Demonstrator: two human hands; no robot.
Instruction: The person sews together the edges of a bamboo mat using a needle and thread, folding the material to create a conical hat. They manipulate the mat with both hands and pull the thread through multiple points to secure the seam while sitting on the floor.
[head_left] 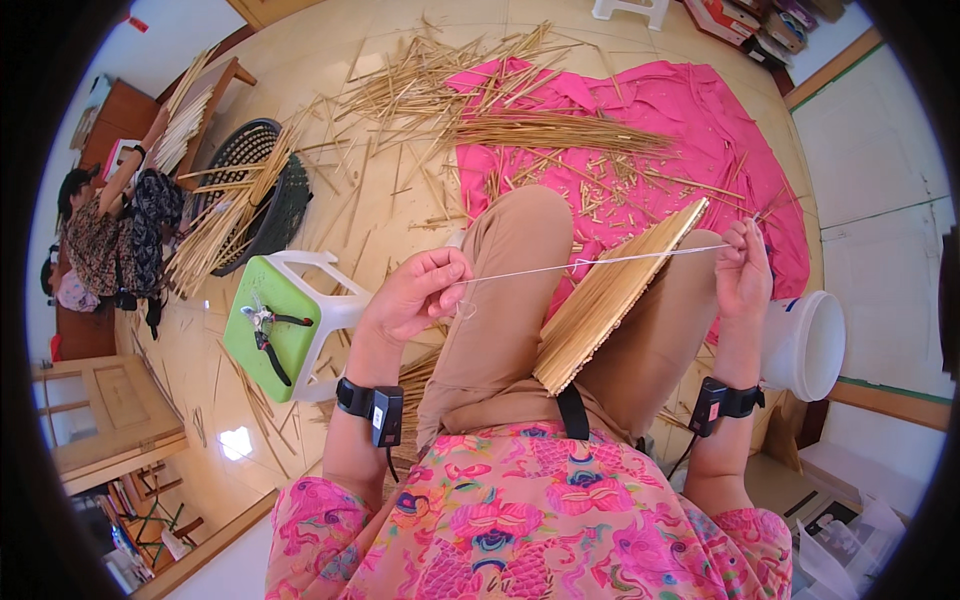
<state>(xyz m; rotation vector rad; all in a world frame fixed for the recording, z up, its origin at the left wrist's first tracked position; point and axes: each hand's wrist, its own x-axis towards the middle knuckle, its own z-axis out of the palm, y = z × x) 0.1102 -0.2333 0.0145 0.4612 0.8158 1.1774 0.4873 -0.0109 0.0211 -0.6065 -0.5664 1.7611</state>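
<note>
In the head view, the straw panel [615, 300] leans tilted between your thighs, seemingly steadied there so both hands are free for the white thread [540, 272]. Your left hand [415, 292], left of the panel, and your right hand [742, 272], right of it, each have fingers pinching that thread, which runs nearly straight between them across the panel, probably held taut for control, though you cannot tell whether it touches. The pliers [262, 318] lie on the green-topped stool [241, 350] left of the panel, apparently for easy reach, and the pink cloth [740, 130] beyond it seems to catch loose stalk pieces [603, 190].
</note>
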